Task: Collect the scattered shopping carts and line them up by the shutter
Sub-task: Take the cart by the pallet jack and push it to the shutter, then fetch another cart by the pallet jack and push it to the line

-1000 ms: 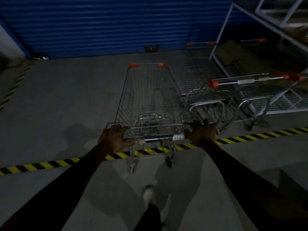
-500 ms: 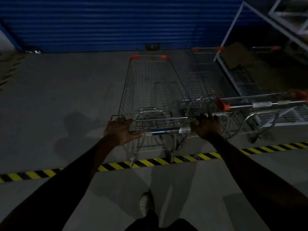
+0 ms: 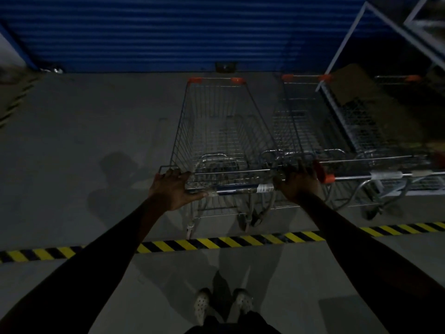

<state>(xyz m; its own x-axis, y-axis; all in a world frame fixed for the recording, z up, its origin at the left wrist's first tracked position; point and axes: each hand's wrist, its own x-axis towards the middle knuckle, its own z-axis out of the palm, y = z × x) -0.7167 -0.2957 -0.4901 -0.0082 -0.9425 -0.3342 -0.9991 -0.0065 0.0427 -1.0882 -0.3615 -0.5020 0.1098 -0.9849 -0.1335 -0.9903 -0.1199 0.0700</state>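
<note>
The empty silver wire shopping cart [image 3: 224, 131] stands nose-on to the blue ribbed roller shutter [image 3: 168, 32], just beside a second wire cart [image 3: 310, 121] on its right and beyond the yellow-and-black floor stripe [image 3: 216, 243]. The left hand [image 3: 173, 186] and right hand [image 3: 297, 183] each curl round one end of its rear handle bar [image 3: 240, 189]. Rigid and probably light, it should roll easily but may swivel on its casters. A wide grip at both bar ends should steer it best.
</note>
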